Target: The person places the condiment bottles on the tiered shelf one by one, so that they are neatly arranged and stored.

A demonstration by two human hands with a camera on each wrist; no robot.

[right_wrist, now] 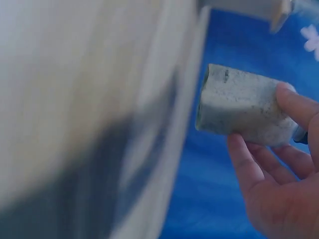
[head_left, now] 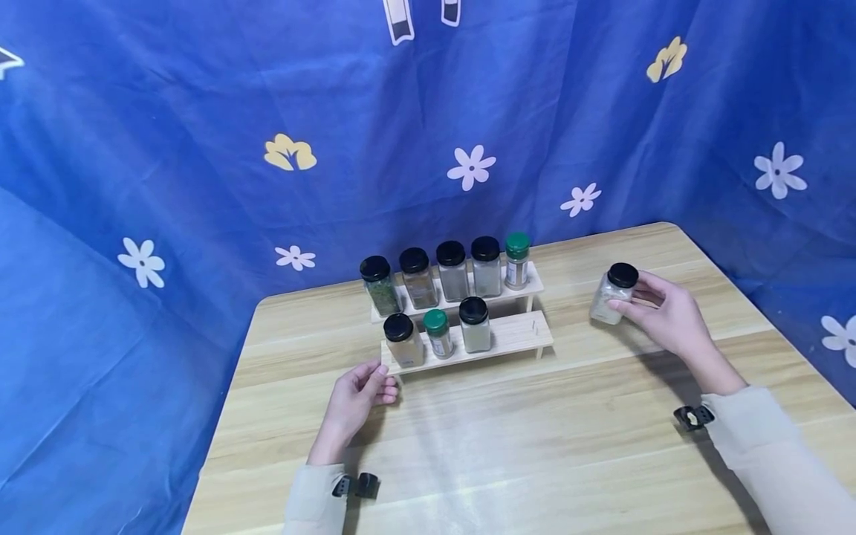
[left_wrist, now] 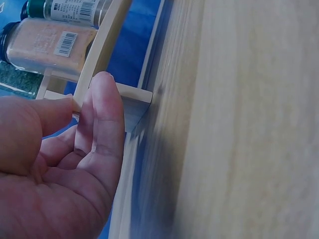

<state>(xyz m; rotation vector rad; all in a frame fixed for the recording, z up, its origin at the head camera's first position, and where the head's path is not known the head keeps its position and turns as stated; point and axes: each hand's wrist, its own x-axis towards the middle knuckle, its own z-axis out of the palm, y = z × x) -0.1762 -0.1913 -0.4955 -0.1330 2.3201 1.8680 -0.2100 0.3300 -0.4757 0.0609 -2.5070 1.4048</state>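
Note:
My right hand point(head_left: 665, 312) grips a clear spice jar point(head_left: 607, 299) with a black lid, tilted a little, right of the rack. In the right wrist view, thumb and fingers clasp the jar point(right_wrist: 244, 102) near its lid, and pale speckled contents show inside. My left hand point(head_left: 357, 394) pinches the front left corner of the two-step wooden spice rack point(head_left: 515, 334). The left wrist view shows thumb and forefinger on the end of the rack's board point(left_wrist: 102, 57). On the lower step stand a tan-filled jar point(head_left: 404, 345), a green-lidded bottle point(head_left: 439, 338) and a black-lidded jar point(head_left: 475, 331).
The upper step carries several black-lidded jars point(head_left: 452, 275) and a green-lidded bottle point(head_left: 517, 264). The rack stands near the back edge of the wooden table point(head_left: 508, 446), close to a blue flowered curtain point(head_left: 374, 148). Bare board shows at the lower step's right end.

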